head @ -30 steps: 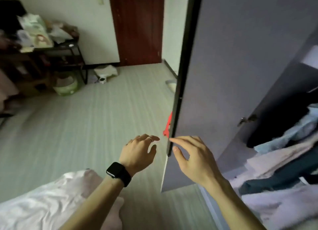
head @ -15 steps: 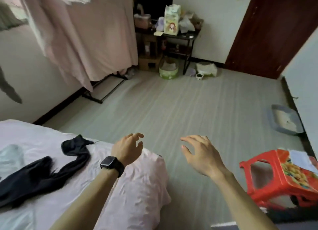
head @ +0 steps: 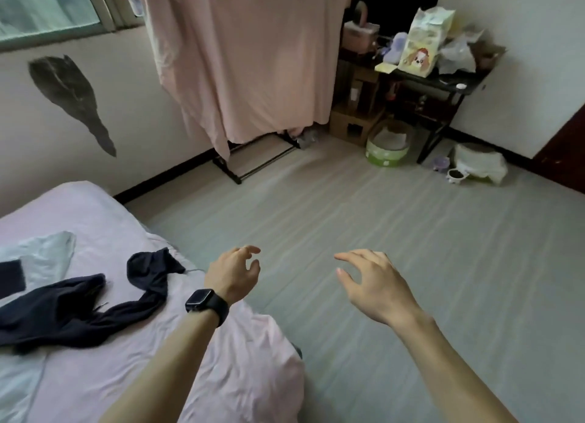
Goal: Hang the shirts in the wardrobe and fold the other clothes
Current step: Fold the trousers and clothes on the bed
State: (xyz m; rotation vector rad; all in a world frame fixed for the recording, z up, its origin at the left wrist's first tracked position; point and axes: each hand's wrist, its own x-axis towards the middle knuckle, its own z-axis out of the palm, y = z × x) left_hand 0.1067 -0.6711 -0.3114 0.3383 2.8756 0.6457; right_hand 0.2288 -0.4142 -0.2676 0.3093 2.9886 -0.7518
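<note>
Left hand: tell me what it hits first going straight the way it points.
Nothing near: ahead of the left hand lies only bare floor. Farther on, the line seems to end near the cardboard box beside the hanging pink sheet, though depth is unclear.

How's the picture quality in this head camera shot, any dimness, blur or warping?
Head view: dim, flat daylight from the window, no glare or hard shadows; head view: wall lines lean and bow toward the edges; head view: slightly soft overall, the dark garment on the bed nearly featureless, left hand and right hand clear.
</note>
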